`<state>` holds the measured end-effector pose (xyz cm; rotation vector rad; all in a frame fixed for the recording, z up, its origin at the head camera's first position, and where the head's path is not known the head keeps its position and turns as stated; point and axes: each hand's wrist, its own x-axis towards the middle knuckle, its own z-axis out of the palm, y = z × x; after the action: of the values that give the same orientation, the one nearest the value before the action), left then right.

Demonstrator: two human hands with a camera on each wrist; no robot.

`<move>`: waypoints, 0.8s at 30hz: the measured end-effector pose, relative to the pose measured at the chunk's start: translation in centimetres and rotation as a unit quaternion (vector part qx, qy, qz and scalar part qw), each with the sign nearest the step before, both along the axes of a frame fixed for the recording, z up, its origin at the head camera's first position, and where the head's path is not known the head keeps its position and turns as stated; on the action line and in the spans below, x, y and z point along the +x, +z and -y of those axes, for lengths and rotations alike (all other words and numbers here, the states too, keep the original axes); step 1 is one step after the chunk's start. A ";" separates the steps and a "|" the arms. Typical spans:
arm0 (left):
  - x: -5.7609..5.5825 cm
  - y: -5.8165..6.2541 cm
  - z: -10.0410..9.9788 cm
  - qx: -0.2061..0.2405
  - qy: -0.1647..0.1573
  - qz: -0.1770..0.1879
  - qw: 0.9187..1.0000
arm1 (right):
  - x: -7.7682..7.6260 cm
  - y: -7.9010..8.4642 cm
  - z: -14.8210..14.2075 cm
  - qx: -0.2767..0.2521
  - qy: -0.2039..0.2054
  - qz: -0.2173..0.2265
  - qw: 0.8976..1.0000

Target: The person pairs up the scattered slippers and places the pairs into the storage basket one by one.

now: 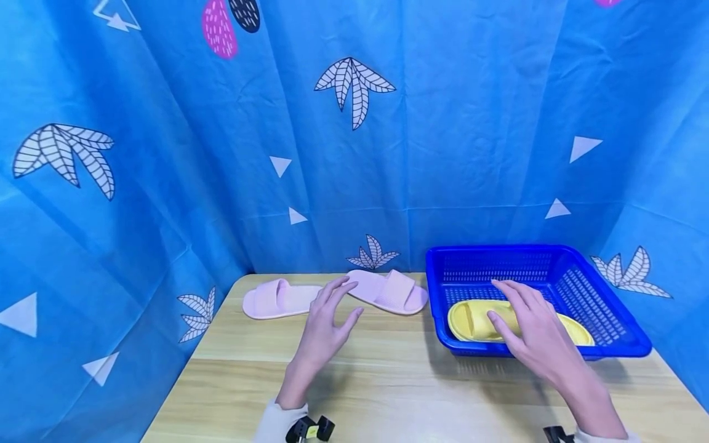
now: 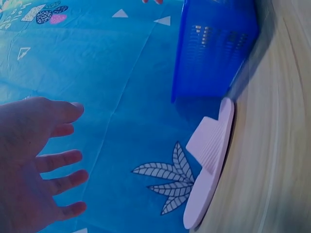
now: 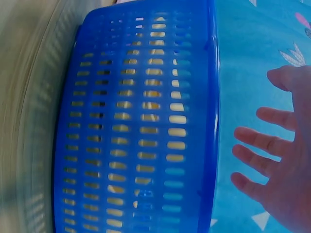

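Two pink slippers lie at the back of the table: a left one (image 1: 269, 299) and a right one (image 1: 394, 291), whose ridged strap shows in the left wrist view. My left hand (image 1: 323, 327) is raised near them, thumb and fingers apart, holding nothing. To the right, a blue plastic basket (image 1: 631, 335) holds a yellow slipper (image 1: 480, 320); whether a second lies under it I cannot tell. Over the basket's front my right hand (image 1: 534, 335) hovers with spread fingers and covers part of the yellow slipper. In the right wrist view that hand stands apart from the basket's rim.
The basket stands at the right end of the light wooden table (image 1: 388, 381), near its back edge. A blue patterned curtain (image 1: 476, 123) hangs behind the table and along both sides. Straps with small black devices (image 1: 310, 429) sit on the wrists.
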<state>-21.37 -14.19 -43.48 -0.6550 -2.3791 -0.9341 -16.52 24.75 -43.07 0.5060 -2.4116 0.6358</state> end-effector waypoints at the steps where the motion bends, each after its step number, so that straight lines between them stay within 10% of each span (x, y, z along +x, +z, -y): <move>1: 0.0 0.1 0.2 -0.001 0.005 -0.001 1.000 | -0.1 0.0 0.2 0.001 0.002 0.001 1.000; 24: -0.2 -0.2 4.2 -0.033 0.046 0.011 0.998 | -2.1 0.2 4.0 0.020 0.024 0.016 0.999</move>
<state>-21.59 -18.38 -43.72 -0.5576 -2.4451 -0.8314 -18.64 20.80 -42.83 0.5759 -2.4529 0.6213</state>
